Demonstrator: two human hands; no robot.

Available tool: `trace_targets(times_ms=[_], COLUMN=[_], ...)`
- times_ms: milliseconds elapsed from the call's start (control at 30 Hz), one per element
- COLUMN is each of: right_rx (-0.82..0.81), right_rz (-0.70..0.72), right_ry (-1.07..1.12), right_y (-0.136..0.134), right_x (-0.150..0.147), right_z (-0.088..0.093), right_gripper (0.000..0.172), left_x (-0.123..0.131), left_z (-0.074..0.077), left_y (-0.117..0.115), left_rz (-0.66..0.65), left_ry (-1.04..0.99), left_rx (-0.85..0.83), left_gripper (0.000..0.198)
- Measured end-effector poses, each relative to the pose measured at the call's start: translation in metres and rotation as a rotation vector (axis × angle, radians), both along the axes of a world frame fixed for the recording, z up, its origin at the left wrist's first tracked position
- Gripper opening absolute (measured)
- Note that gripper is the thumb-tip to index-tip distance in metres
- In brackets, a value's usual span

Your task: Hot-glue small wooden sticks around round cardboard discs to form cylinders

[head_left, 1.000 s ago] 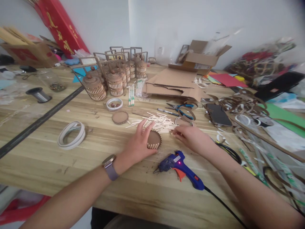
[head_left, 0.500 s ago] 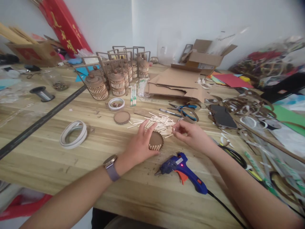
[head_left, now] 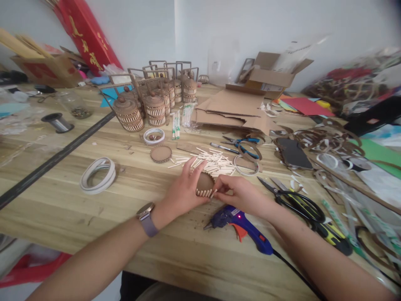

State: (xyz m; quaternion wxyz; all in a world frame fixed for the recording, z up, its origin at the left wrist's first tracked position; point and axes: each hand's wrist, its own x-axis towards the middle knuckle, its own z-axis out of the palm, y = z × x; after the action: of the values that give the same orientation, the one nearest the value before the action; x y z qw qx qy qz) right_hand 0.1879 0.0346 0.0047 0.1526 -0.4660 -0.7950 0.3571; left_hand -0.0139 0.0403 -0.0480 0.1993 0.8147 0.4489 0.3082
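My left hand (head_left: 184,186) curves around the left side of a round brown cardboard base (head_left: 205,182), steadying it on the table between thumb and fingers. Short pale sticks stand in a row along the near part of its corrugated rim. At the rim's right side, my right hand (head_left: 236,194) pinches a small wooden stick (head_left: 214,193) between thumb and fingertips. Just beyond lies a loose pile of wooden sticks (head_left: 216,161). A second round cardboard base (head_left: 161,154) rests to the left of the pile. Closer to me is a blue glue gun (head_left: 241,225), its red light lit.
Finished little lidded baskets (head_left: 155,109) with tall handles stand at the back. Black-handled scissors (head_left: 297,205) and a yellow-black cutter (head_left: 333,236) lie at right, near the glue gun's cord. Paper strip rolls (head_left: 97,175) sit at left. Torn cardboard (head_left: 230,104) lies behind.
My right hand has moved from the stick pile toward me and left, bringing a stick to the base's rim. My left hand stays around the base.
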Motion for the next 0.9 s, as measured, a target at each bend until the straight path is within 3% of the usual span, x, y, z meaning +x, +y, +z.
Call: trace_targets(times_ms=[267,633,900], right_rx=[0.01,0.189,0.21], right_rz=[-0.01,0.076,0.093], right_ry=[-0.005,-0.122,-0.145], right_y=[-0.0014,-0.0022,-0.003], right_x=[-0.0032,-0.0026,-0.0038], right_z=[-0.0024,-0.0064,-0.0085], right_gripper=[0.005,0.006,0.007], left_x=[-0.0007,-0.0008,-0.0022], left_z=[-0.001,-0.003,-0.0018], left_y=[0.0009,0.0001,0.0006], left_rz=[-0.01,-0.037,-0.042], left_ry=[-0.005,-0.023,-0.015], left_rx=[0.019,0.049,0.005], left_gripper=[0.114,0.11,0.12])
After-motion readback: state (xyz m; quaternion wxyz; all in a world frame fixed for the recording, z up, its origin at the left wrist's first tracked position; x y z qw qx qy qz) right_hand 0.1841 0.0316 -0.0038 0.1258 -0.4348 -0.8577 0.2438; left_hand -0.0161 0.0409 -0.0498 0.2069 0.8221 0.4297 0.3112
